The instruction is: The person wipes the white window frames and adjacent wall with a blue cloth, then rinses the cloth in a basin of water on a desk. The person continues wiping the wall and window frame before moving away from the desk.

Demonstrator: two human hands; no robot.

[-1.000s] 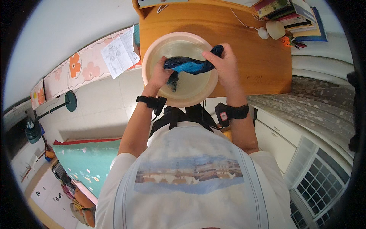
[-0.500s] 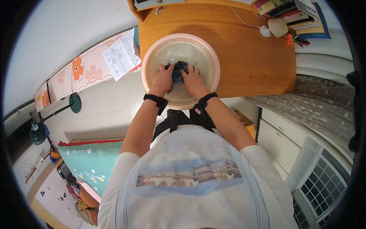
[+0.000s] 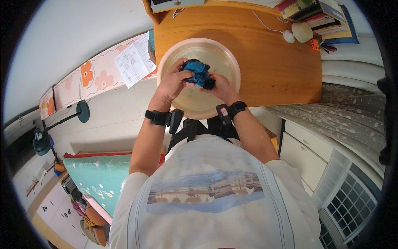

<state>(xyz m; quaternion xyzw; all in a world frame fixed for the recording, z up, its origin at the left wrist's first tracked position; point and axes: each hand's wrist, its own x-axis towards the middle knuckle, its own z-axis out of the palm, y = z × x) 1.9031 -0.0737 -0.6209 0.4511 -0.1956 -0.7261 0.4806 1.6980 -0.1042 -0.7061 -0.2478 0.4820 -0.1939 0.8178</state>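
Observation:
A wet, bunched-up cloth (image 3: pixel 196 72), blue and black, is held between my two hands above the water. My left hand (image 3: pixel 173 82) grips its left side, thumb across the front. On the right side, my right hand (image 3: pixel 219 88) is closed round the lower dark end, some fingers hidden behind the cloth. Below them stands a round pale-pink basin (image 3: pixel 234 62) with cloudy water (image 3: pixel 201 101) in it. What kind of cloth article this is, I cannot make out.
The basin rests on a wooden desk (image 3: pixel 273 66) near its left front corner. Printed papers (image 3: pixel 132 62) lie left of it. At the back right are a small white lamp (image 3: pixel 302 32) and books (image 3: pixel 319 18). A green desk lamp (image 3: pixel 83 111) stands far left.
Both hands have come up out of the water with the cloth, which was down in the basin before. My wrists have turned, and more of the cloth's blue side shows.

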